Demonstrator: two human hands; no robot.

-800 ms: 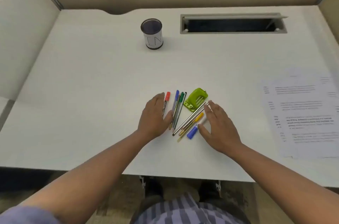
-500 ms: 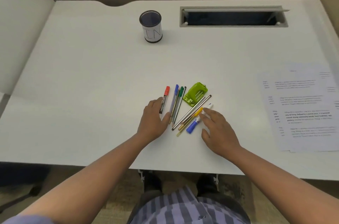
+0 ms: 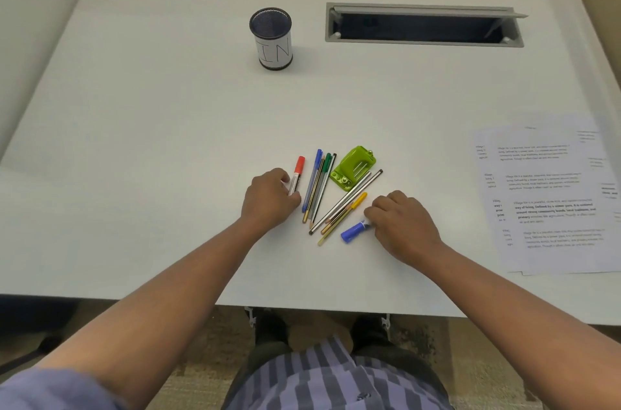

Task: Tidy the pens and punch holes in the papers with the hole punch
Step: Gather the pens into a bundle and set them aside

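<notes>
Several pens and pencils point(image 3: 317, 186) lie fanned on the white desk point(image 3: 168, 147) in front of me. My left hand point(image 3: 270, 198) curls round the lower end of a red-capped marker point(image 3: 296, 174). My right hand point(image 3: 401, 225) pinches the white body of a blue-capped marker point(image 3: 353, 231) lying on the desk. Between my hands lie two silver pens and a yellow-capped pen point(image 3: 346, 208). A green hole punch point(image 3: 353, 167) sits just beyond the pens. Printed papers point(image 3: 551, 194) lie at the right.
A black mesh pen cup point(image 3: 271, 40) with a white label marked "IN" stands at the back centre. An open cable tray slot point(image 3: 423, 27) is set into the desk at the back right. Partition walls close in the desk's sides and back.
Both hands have drawn back toward me and their fingers have curled. The left now grips the red marker; the right now pinches the blue-capped marker.
</notes>
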